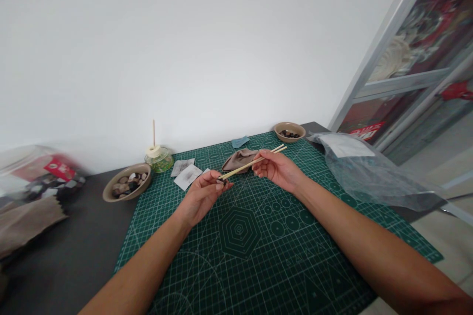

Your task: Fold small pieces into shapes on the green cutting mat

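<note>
My right hand (275, 170) is closed round a pair of light wooden chopsticks (242, 168), held above the cutting mat and pointing down to the left. Their tips meet a small dark stone (221, 181) in the fingertips of my left hand (204, 196). My left fingers are pinched on it and partly hide it. Behind the hands lies a crumpled brown cloth (236, 160) on the green cutting mat (281, 266).
A bowl (111, 199) of light and dark stones stands at the left, beside a diffuser bottle (159, 161). Another bowl (290, 138) with dark stones sits at the back right. Paper pieces (187, 177), a blue scrap (240, 141) and a clear plastic bag (362, 172) also lie here.
</note>
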Motion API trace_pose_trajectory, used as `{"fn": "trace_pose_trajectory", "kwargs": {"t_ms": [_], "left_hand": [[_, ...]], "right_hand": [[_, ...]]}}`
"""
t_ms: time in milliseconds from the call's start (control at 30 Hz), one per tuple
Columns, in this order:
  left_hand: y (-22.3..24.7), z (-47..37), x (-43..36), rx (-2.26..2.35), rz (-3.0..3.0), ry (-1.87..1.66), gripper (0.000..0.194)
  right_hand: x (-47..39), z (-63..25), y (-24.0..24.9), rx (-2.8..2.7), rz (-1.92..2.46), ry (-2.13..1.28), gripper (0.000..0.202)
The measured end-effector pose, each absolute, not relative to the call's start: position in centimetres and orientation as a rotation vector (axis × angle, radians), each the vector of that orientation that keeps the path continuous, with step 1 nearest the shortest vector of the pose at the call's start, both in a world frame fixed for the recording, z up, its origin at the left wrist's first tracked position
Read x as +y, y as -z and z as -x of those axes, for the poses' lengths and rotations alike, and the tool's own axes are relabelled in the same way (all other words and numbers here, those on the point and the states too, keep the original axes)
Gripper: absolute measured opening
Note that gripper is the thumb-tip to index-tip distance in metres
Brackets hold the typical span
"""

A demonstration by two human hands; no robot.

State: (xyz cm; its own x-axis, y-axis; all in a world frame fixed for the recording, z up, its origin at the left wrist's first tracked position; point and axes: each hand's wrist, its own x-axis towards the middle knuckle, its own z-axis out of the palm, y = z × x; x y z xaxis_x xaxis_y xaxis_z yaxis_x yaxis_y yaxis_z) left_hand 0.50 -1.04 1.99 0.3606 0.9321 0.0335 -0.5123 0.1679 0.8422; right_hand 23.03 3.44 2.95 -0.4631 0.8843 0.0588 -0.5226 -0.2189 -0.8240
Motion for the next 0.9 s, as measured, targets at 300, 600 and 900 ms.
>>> {"fn": "trace_pose_trajectory", "kwargs": {"t_ms": [300, 600, 900], "left_hand": [[-2.10, -0.50, -1.08, 0.578, -0.888, -1.114, 0.020], [-2.04, -0.46, -1.09, 0.575, -0.888, -1.112, 0.020], [-1.90, -0.46, -1.05, 0.569, -0.896, -1.111, 0.020]], "right_hand": [[3.44, -23.06, -2.80, -0.993, 0.541, -1.840, 0.020], [3.52, -23.02, -2.82, -0.972, 0.523, -1.845, 0.020], [3.54, -23.03, -2.70, -0.994, 0.517, -1.843, 0.019]]}}
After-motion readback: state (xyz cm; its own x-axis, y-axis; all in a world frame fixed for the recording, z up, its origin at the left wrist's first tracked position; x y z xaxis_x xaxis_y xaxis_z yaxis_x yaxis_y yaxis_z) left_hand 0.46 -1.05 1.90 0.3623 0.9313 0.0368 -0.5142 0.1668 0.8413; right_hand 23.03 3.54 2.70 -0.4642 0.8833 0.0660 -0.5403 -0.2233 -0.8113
